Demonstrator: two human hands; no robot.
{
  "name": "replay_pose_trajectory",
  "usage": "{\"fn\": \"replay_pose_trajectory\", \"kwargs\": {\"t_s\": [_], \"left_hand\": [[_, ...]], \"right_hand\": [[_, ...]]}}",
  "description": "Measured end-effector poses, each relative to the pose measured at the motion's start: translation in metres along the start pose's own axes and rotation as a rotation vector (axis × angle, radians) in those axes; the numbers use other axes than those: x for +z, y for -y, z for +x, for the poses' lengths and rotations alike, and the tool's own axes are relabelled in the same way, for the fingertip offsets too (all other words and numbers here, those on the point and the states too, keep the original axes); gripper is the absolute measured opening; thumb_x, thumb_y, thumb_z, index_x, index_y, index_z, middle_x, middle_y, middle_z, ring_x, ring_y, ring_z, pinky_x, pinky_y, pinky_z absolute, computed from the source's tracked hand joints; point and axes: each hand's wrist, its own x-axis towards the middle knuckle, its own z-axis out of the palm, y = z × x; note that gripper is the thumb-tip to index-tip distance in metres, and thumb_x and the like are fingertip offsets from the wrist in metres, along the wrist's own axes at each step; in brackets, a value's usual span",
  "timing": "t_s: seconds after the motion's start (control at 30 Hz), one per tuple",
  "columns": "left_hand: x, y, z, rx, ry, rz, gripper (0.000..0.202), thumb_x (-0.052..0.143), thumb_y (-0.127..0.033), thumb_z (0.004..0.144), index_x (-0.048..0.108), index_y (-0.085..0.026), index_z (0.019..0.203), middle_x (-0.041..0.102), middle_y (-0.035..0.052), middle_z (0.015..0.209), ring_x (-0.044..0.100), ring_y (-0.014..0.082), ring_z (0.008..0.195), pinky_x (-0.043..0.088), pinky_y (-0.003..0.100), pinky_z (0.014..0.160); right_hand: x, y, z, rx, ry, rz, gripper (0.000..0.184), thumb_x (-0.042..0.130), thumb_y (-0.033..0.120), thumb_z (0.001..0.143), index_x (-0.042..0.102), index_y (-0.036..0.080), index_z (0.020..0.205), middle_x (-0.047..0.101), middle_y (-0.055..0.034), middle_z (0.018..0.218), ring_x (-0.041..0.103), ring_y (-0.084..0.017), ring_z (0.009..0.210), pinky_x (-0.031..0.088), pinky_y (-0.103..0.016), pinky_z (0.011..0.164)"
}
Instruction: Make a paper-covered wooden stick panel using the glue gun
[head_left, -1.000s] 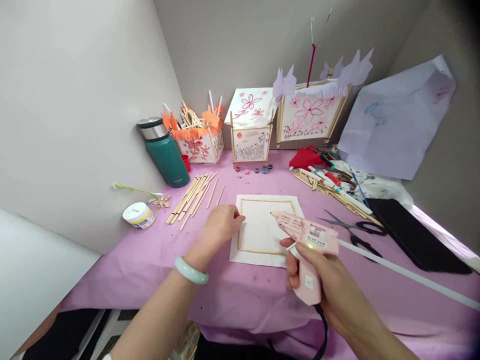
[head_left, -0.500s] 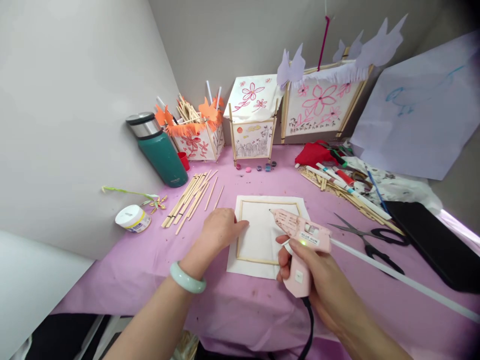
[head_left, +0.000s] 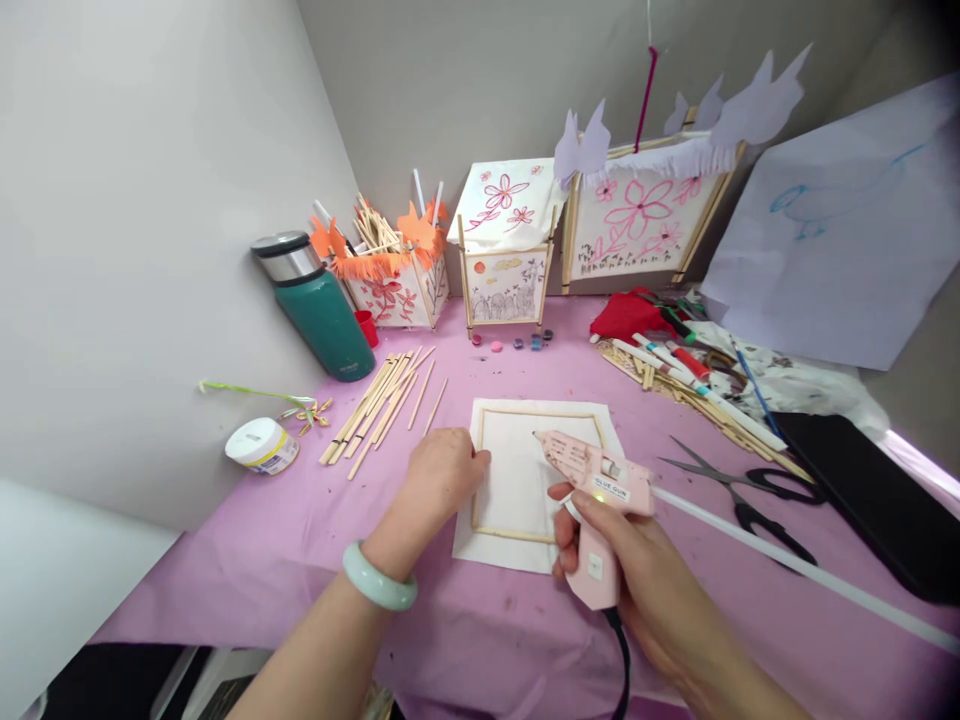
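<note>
My right hand (head_left: 611, 540) grips a pink glue gun (head_left: 596, 475), its nozzle pointing left above a sheet of white paper (head_left: 469, 555). A white glue stick (head_left: 787, 565) trails from the gun's back, and a small light glows on its side. On the paper lies a rectangular frame of thin wooden sticks (head_left: 544, 413). At the frame's left side is my left hand (head_left: 446, 470), fingers curled in and thumb by the left stick; what the fingers hold, if anything, is hidden. A pale green bangle (head_left: 379, 577) circles that wrist.
Loose sticks (head_left: 382, 405), a glue tub (head_left: 262, 446) and a green bottle (head_left: 322, 315) are at left. Scissors (head_left: 739, 480) and a black flat object (head_left: 862, 500) lie at right. Paper lanterns (head_left: 506, 285) stand behind. The gun's cord (head_left: 621, 660) hangs over the front edge.
My left thumb has drawn in slightly towards the frame's left stick. The glue gun has shifted a little to the left. The whole view has tipped slightly upward.
</note>
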Motion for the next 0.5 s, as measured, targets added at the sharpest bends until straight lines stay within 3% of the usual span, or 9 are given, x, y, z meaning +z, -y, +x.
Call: {"fn": "replay_pose_trajectory", "kwargs": {"t_s": [0.5], "left_hand": [[0.003, 0.016, 0.005, -0.006, -0.058, -0.029, 0.028, 0.046, -0.026, 0.079, 0.072, -0.015, 0.082, 0.071, 0.0126, 0.082, 0.065, 0.0233, 0.08, 0.042, 0.029, 0.064]], "right_hand": [[0.003, 0.002, 0.002, 0.03, -0.017, -0.026, 0.046, 0.065, 0.052, 0.078, 0.06, 0.015, 0.104, 0.058, -0.0002, 0.068, 0.052, -0.012, 0.052, 0.043, -0.024, 0.049]]}}
